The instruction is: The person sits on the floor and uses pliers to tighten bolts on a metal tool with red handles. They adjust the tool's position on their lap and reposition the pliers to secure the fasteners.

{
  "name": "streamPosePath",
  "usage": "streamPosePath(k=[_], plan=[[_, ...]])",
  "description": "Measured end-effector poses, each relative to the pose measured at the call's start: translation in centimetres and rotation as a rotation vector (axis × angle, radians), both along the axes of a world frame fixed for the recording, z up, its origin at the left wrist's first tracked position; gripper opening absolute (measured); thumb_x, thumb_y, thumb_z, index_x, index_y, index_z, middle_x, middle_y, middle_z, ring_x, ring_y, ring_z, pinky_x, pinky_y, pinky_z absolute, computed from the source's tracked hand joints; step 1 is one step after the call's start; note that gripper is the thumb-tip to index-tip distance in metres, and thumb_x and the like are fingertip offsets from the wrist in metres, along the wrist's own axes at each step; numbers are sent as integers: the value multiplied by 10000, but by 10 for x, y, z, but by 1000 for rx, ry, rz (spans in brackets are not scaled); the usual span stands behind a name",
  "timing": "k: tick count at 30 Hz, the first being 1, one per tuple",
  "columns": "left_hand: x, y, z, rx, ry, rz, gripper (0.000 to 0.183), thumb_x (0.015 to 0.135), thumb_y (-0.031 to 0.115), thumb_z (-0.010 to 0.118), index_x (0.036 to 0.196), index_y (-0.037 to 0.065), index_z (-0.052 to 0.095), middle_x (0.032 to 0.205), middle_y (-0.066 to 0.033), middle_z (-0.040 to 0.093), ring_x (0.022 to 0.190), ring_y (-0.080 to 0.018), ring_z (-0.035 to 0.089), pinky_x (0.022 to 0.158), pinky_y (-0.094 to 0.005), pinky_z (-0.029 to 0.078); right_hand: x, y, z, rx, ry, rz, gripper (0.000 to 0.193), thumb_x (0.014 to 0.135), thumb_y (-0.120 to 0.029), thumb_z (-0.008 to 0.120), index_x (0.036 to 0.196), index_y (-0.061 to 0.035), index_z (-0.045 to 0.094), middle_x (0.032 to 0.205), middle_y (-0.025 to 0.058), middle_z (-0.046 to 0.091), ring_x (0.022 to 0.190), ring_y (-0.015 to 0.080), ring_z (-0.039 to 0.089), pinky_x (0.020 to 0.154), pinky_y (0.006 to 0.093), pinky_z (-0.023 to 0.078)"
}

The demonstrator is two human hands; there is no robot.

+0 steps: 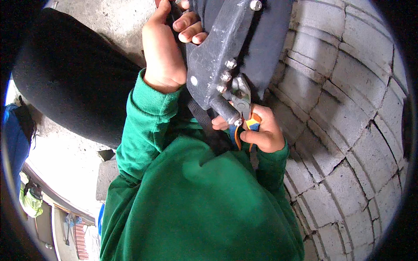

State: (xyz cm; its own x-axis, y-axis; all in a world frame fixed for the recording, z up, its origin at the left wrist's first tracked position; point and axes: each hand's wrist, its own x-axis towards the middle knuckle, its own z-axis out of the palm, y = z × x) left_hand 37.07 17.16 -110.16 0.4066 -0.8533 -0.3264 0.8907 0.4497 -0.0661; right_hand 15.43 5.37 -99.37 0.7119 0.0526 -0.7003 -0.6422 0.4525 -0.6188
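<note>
Presently, a pair of pliers (242, 98) with orange-and-blue handles is held in the right grip (266, 129), the fingers closed around the handles, the head pointed upward. It is placed just to the right of a black metal part (210, 71), whose face is scuffed and pale-scratched. Beside the pliers' head, a short row of silver bolts (225, 76) is seen along the part's right edge; whether the lowest is touched by the tool cannot be told. A short round stub (225, 111) is carried at the part's lower end, near the handles. At the upper left of the part, its edge is held by the left grip (164, 50), fingers curled over it; some of that hold is cut off by the frame. Below the part, a dark strap (201, 121) is noted. Both arms are covered by a green sweatshirt (196, 209). A black-clad leg (74, 78) is seen at left; at right, a grey block wall (344, 104) is visible, its joints cracked.
</note>
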Motion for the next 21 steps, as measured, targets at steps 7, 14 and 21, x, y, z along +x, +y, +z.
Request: streamPosePath(k=[7, 14, 21], plan=[[-3, -6, 5, 50, 29, 53, 320, 1029, 374, 366, 869, 119, 472, 567, 78, 384, 468, -58, 399, 516, -209, 403, -1, -4, -4, -3, 30, 28, 592, 660, 22, 531, 1234, 163, 483, 1177, 314, 612, 1089, 392, 634, 1003, 489, 468], [-6, -12, 22, 76, 283, -24, 416, 1008, 433, 401, 718, 140, 460, 509, 66, 359, 412, -84, 360, 435, -229, 341, 6, -5, -3, 51, 37, 32, 616, 680, 44, 530, 1280, 154, 446, 1206, 341, 587, 1112, 423, 614, 1010, 509, 455], [-4, -23, 39, 250, 257, 94, 367, 1032, 396, 354, 778, 151, 455, 490, 75, 381, 374, -56, 363, 376, -219, 359, 4, -7, -11, 115, -22, 26, 622, 697, 15, 568, 1293, 150, 448, 1222, 331, 584, 1116, 416, 613, 1004, 499, 458]])
